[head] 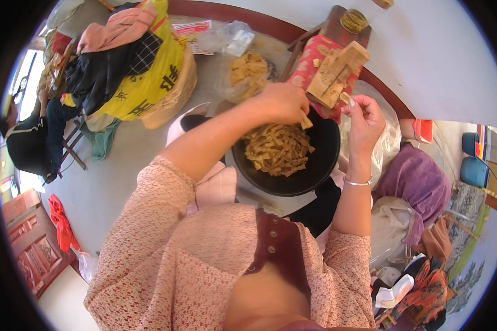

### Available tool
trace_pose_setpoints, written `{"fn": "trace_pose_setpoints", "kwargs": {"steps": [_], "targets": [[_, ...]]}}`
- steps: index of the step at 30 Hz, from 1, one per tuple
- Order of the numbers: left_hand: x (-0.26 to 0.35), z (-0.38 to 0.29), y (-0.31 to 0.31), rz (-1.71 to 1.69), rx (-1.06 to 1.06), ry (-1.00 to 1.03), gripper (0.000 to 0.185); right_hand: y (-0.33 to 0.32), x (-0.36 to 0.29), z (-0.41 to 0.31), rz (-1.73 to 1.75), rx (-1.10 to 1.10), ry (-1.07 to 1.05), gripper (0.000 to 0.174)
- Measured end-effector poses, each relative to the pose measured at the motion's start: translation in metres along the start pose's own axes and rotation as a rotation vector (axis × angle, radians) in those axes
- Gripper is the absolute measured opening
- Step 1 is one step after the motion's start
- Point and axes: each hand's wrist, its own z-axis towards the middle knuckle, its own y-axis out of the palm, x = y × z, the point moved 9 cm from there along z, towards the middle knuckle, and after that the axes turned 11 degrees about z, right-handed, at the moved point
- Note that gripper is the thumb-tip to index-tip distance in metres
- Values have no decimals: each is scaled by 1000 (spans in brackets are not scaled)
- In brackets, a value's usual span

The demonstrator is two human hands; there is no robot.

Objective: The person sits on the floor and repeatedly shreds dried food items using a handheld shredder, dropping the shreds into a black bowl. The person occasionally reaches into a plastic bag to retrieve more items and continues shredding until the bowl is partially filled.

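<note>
My left hand (285, 104) reaches over a black bowl (324, 165) and pinches a pale tan strip (306, 122) above its far rim. My right hand (366, 118), with a silver bangle on the wrist, holds a small tan piece (345, 98) between thumb and fingertips. That piece is beside the lower corner of a wooden block (329, 85) with a dark slot or blade across it. Under the block lies a red patterned cloth (305, 68) on a wooden bench (339, 25). Many brown strips (277, 151) are heaped in the bowl, which is near my lap.
A plastic bag of pale yellow pieces (248, 72) lies beyond the bowl. At left stands a large yellow sack (157, 78) with clothes on it. A jar (353, 20) sits on the bench. Purple cloth (416, 186) covers something at right. Another person (29, 145) sits far left.
</note>
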Motion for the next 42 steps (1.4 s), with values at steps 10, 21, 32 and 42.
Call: {"fn": "trace_pose_setpoints", "kwargs": {"steps": [10,21,32,42], "targets": [[7,-9,95,304,-294,90,34,126,-4,19,-395,-445,-80,17],[61,-19,87,257,-260,319,36,-189,108,-55,-143,45,757,21],[87,-2,123,310,-350,359,39,-223,299,-139,-183,-71,787,20],[95,5,123,253,-241,413,32,-289,250,4,-949,86,299,29]]}}
